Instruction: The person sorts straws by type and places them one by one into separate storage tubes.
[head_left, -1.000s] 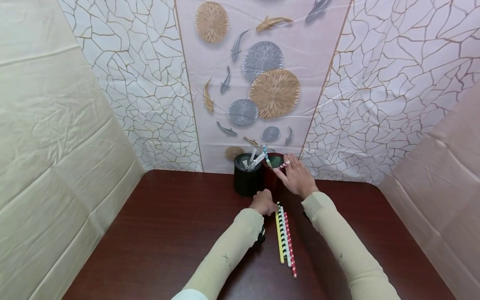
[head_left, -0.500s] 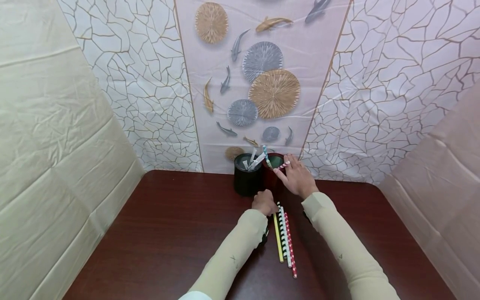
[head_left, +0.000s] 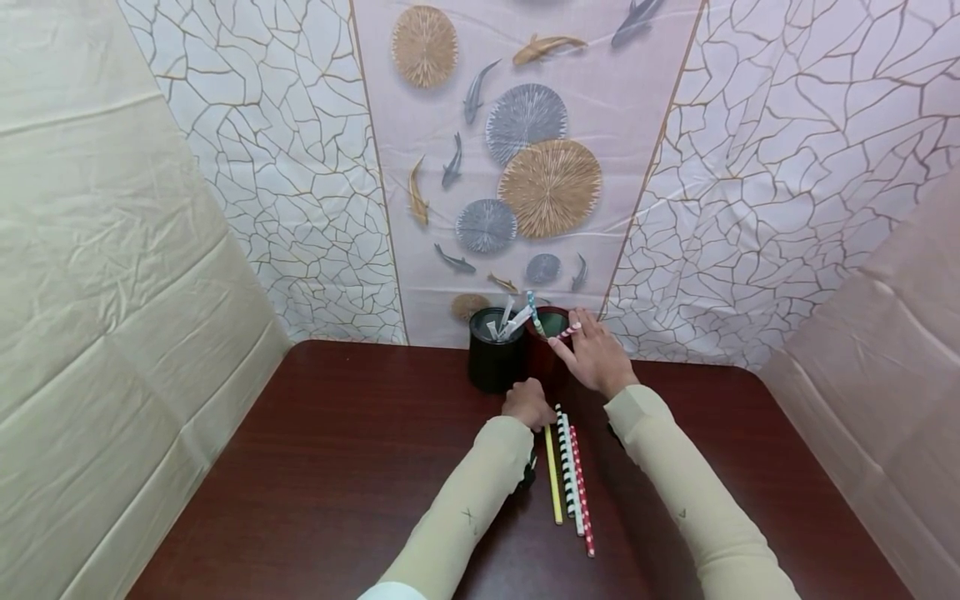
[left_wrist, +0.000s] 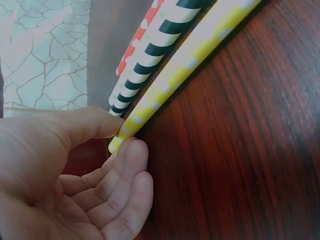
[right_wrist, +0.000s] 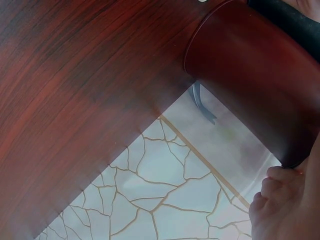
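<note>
My left hand (head_left: 531,405) pinches the far end of a yellow dotted straw (head_left: 552,475) between thumb and forefinger; the left wrist view shows that pinch (left_wrist: 121,138) on the yellow straw (left_wrist: 190,65). Beside it on the table lie a black-and-white striped straw (head_left: 568,467) and a red dotted straw (head_left: 580,492). My right hand (head_left: 579,335) holds a pink striped straw (head_left: 567,331) at the rim of a dark red cup (head_left: 542,360). The right wrist view shows that cup (right_wrist: 250,75) from the side with my fingers (right_wrist: 280,210) below it.
A black cup (head_left: 491,362) with several straws stands left of the red cup, against the patterned back wall. The dark wooden table (head_left: 337,467) is walled in by cloth panels on the left and right.
My left hand has drawn the yellow straw slightly left, away from the striped one. The right hand has stayed at the red cup.
</note>
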